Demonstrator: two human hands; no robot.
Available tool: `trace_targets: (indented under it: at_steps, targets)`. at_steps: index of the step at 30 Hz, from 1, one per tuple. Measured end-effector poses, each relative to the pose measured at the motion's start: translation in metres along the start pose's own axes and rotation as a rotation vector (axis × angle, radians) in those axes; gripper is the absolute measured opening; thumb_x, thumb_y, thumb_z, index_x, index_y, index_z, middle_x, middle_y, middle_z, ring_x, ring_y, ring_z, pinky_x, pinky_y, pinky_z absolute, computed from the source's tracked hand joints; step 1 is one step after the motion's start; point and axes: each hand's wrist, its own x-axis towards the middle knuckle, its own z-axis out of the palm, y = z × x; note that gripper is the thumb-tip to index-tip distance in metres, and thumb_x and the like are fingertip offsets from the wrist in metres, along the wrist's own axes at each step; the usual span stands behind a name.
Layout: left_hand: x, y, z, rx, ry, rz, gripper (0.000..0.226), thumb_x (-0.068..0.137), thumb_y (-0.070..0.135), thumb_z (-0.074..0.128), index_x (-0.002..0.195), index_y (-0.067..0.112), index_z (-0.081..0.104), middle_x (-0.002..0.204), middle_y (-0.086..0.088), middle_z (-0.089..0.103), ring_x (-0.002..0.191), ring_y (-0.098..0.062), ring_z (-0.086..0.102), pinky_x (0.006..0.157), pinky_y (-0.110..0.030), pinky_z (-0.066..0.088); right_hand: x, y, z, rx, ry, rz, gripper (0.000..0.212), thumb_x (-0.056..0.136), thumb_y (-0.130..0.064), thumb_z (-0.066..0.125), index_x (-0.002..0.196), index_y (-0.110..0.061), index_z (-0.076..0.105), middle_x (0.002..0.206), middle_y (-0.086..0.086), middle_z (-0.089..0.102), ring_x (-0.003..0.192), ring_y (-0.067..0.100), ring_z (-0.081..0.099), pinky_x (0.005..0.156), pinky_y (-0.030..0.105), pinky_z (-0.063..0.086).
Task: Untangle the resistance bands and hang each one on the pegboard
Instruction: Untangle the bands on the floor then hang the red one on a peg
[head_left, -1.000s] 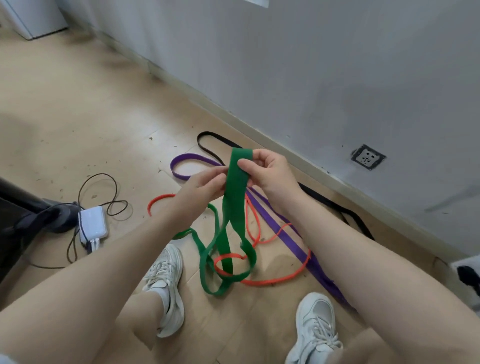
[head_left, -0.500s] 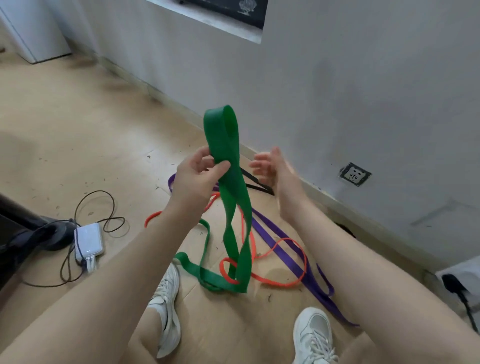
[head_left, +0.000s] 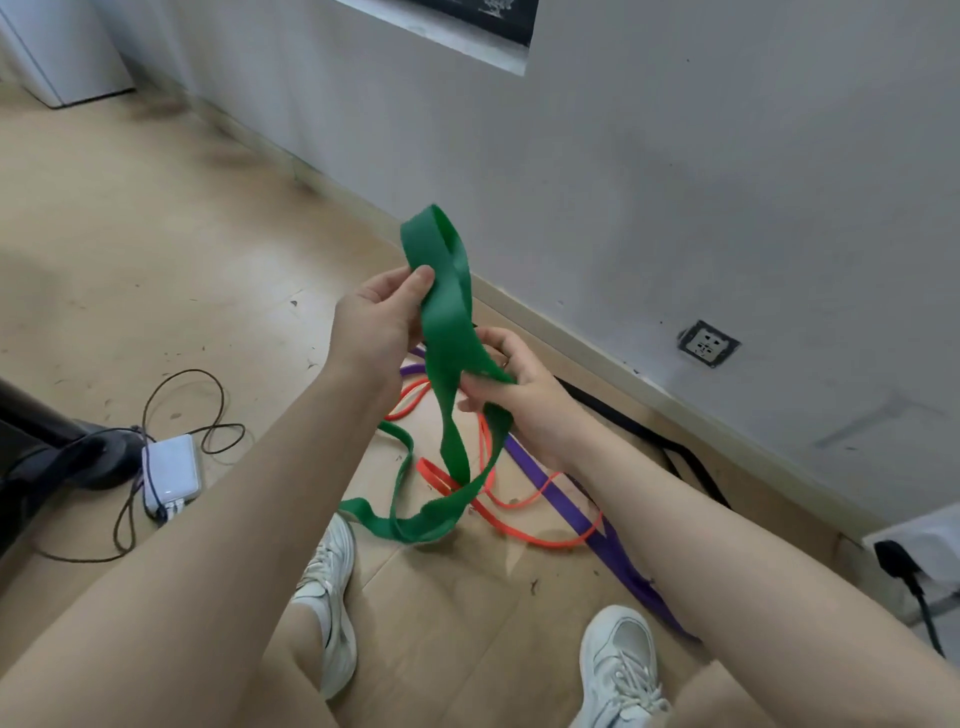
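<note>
A wide green band (head_left: 448, 332) rises in a loop above my hands and trails down to the floor. My left hand (head_left: 376, 322) pinches it near the top, thumb on the band. Lower down, my right hand (head_left: 511, 384) grips another strand of the same band. Its lower end curls on the floor across a thin orange band (head_left: 540, 538). A purple band (head_left: 608, 545) lies under the orange one, running toward my right shoe. A black band (head_left: 691, 462) lies along the skirting board. No pegboard shows in view.
A white charger block (head_left: 171, 475) with thin dark cables lies on the wooden floor at left, beside a black stand base (head_left: 62, 452). A wall socket (head_left: 707, 344) sits low on the grey wall. My white shoes (head_left: 621, 670) are below the bands. A plugged-in power strip (head_left: 919, 545) is at the right edge.
My right hand, open and apart from the green band half a second ago, now grips a lower strand. The left hand keeps its hold with the loop raised.
</note>
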Motion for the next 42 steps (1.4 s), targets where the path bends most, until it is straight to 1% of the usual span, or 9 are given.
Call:
trace_targets:
  at_steps: [7, 12, 16, 20, 23, 27, 34, 38, 42]
  targets:
    - [0.000, 0.004, -0.013, -0.016, 0.093, 0.035, 0.015, 0.091, 0.012, 0.059, 0.106, 0.011, 0.057, 0.094, -0.007, 0.070, 0.086, -0.022, 0.070, 0.073, -0.030, 0.059, 0.013, 0.011, 0.011, -0.024, -0.070, 0.076, 0.050, 0.088, -0.004, 0.060, 0.132, -0.016, 0.040, 0.120, 0.009, 0.063, 0.106, 0.023, 0.063, 0.097, 0.040, 0.049]
    - [0.002, 0.005, -0.017, -0.034, 0.069, 0.043, 0.024, 0.092, 0.016, 0.057, 0.114, 0.008, 0.051, 0.097, -0.009, 0.069, 0.087, -0.021, 0.069, 0.073, -0.030, 0.059, 0.028, 0.003, 0.029, -0.260, 0.102, -0.046, 0.027, 0.090, -0.009, 0.057, 0.116, -0.010, 0.064, 0.102, 0.008, 0.070, 0.091, 0.023, 0.067, 0.078, 0.030, 0.056]
    - [0.004, -0.018, -0.031, 0.209, -0.159, -0.104, 0.034, 0.093, 0.046, 0.046, 0.108, 0.017, 0.055, 0.109, -0.001, 0.067, 0.103, -0.013, 0.062, 0.090, -0.030, 0.047, 0.039, -0.014, 0.024, 0.021, 0.233, -0.045, 0.016, 0.089, -0.005, 0.058, 0.103, -0.008, 0.066, 0.095, 0.011, 0.070, 0.086, 0.025, 0.069, 0.074, 0.035, 0.059]
    - [-0.003, -0.032, -0.046, 0.376, -0.361, -0.070, 0.036, 0.089, 0.020, 0.060, 0.123, 0.023, 0.051, 0.112, 0.009, 0.065, 0.103, -0.003, 0.063, 0.083, -0.015, 0.051, 0.053, -0.025, 0.020, 0.306, 0.296, 0.062, 0.011, 0.088, -0.009, 0.061, 0.097, -0.004, 0.062, 0.094, 0.009, 0.068, 0.080, 0.018, 0.069, 0.067, 0.025, 0.056]
    - [-0.007, -0.031, -0.051, 0.453, -0.355, -0.011, 0.047, 0.084, 0.008, 0.065, 0.126, 0.025, 0.048, 0.111, 0.007, 0.063, 0.096, -0.004, 0.066, 0.071, -0.015, 0.054, 0.058, -0.029, 0.023, 0.456, 0.289, 0.111, 0.022, 0.087, -0.011, 0.062, 0.105, 0.002, 0.059, 0.101, 0.012, 0.065, 0.085, 0.019, 0.066, 0.065, 0.021, 0.056]
    - [-0.008, -0.026, -0.047, 0.583, -0.175, 0.157, 0.040, 0.081, 0.011, 0.069, 0.117, 0.021, 0.052, 0.099, 0.002, 0.068, 0.084, -0.013, 0.069, 0.074, -0.028, 0.057, 0.062, -0.036, 0.031, 0.540, 0.267, 0.094, 0.021, 0.088, -0.016, 0.062, 0.100, 0.001, 0.060, 0.099, 0.012, 0.063, 0.087, 0.019, 0.062, 0.060, 0.016, 0.053]
    - [-0.004, -0.015, -0.032, 0.634, -0.007, 0.255, 0.039, 0.074, 0.025, 0.076, 0.106, 0.019, 0.054, 0.095, 0.002, 0.067, 0.084, -0.018, 0.067, 0.075, -0.037, 0.058, 0.042, 0.007, 0.020, 0.163, 0.176, -0.010, 0.045, 0.094, -0.050, 0.042, 0.121, -0.017, 0.056, 0.118, -0.002, 0.063, 0.112, 0.014, 0.057, 0.099, 0.032, 0.044]
    - [-0.006, -0.011, -0.019, 0.545, 0.035, 0.224, 0.043, 0.077, 0.026, 0.074, 0.112, 0.016, 0.052, 0.097, 0.005, 0.063, 0.088, -0.010, 0.064, 0.070, -0.023, 0.057, 0.009, 0.053, 0.022, -0.175, -0.042, 0.119, 0.037, 0.094, -0.033, 0.052, 0.130, -0.034, 0.044, 0.133, -0.012, 0.051, 0.123, 0.004, 0.045, 0.100, 0.026, 0.037]
    - [-0.007, -0.007, -0.015, 0.463, 0.085, 0.205, 0.040, 0.082, 0.022, 0.070, 0.115, 0.015, 0.050, 0.097, 0.005, 0.064, 0.085, -0.006, 0.063, 0.060, -0.012, 0.052, 0.000, 0.064, 0.040, -0.252, 0.016, 0.101, 0.052, 0.084, -0.027, 0.068, 0.129, -0.027, 0.041, 0.126, -0.012, 0.052, 0.113, 0.006, 0.048, 0.086, 0.017, 0.041]
